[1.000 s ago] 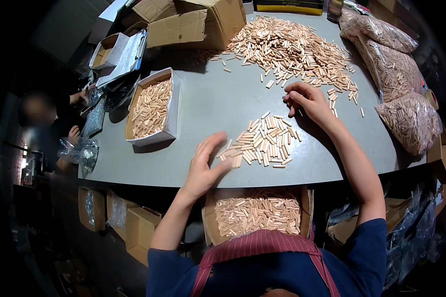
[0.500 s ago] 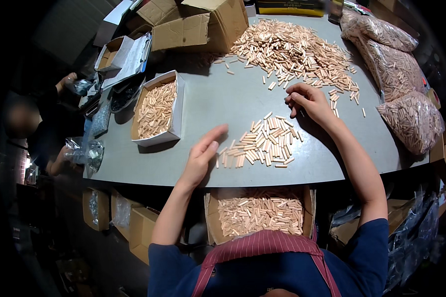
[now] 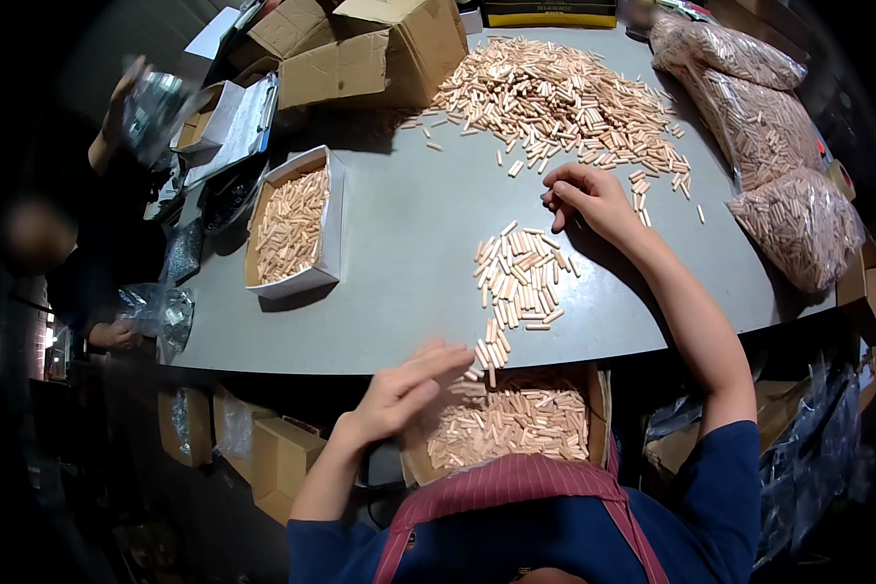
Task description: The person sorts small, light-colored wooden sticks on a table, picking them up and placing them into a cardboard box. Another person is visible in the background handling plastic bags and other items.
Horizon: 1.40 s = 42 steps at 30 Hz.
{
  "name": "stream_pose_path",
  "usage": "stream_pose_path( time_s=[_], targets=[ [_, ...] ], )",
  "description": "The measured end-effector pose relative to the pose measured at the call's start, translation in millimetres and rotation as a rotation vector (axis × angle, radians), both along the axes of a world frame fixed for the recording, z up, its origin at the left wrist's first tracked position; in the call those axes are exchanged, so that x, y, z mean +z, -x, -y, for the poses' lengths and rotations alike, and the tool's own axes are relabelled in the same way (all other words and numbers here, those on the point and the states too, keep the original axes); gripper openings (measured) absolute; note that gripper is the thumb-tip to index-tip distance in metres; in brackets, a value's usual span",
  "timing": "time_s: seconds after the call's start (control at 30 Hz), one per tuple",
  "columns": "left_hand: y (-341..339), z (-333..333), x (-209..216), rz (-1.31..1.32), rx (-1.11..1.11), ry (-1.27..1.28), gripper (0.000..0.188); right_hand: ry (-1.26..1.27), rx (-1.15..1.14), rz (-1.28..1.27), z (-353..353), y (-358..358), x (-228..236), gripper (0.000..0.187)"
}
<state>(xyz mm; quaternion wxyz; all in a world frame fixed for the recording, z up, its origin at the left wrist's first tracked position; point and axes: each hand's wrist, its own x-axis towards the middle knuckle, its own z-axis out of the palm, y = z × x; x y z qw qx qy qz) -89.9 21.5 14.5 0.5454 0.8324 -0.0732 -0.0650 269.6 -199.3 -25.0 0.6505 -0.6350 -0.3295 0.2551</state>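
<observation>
Small wooden dowels lie in a loose patch [image 3: 524, 277] on the grey table. At the patch's near end, my left hand [image 3: 409, 387] is open at the table's front edge, its slightly blurred fingers stretched out beside several dowels. Just below that edge, an open cardboard box [image 3: 602, 414] holds many more dowels. My right hand [image 3: 594, 200] hovers between the patch and a big dowel heap [image 3: 565, 97] at the back. Its fingers are curled in, and anything inside them is hidden.
A white carton [image 3: 333, 219] full of dowels stands on the left of the table [image 3: 399, 224]. Bulging clear bags of dowels [image 3: 798, 229] line the right side. At the back left sits an open brown carton [image 3: 360, 63]. A co-worker's hand [image 3: 122, 102] lifts a clear bag [image 3: 156, 117].
My left hand has swept toward me to the front edge, drawing several dowels off the patch. My right hand has barely moved. At the left, the co-worker has raised a bag.
</observation>
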Motion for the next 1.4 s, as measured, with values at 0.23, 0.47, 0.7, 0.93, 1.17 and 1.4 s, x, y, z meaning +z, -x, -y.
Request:
stream_pose_path(
  time_s=[0.23,0.47,0.7,0.93,1.17,1.4],
  targets=[
    [-22,9,-7,-0.019,0.485,0.271,0.041,-0.001,0.004,0.022,-2,-1,-2,0.021],
    [-73,20,-25,0.209,0.396,-0.206,0.063,-0.010,-0.030,0.008,-2,0,-1,0.024],
    [-74,43,-14,0.286,0.235,-0.577,0.101,-0.010,-0.062,0.025,-3,6,7,0.033],
    [-53,62,-16,0.432,0.372,-0.606,0.064,-0.008,-0.092,0.098,-3,7,4,0.033],
    [-50,62,-15,0.470,0.363,-0.629,0.036,0.011,-0.054,0.070,-3,6,6,0.023],
    [-48,40,-12,0.397,0.389,-0.280,0.022,0.015,-0.028,0.099,-5,4,4,0.018]
  ],
)
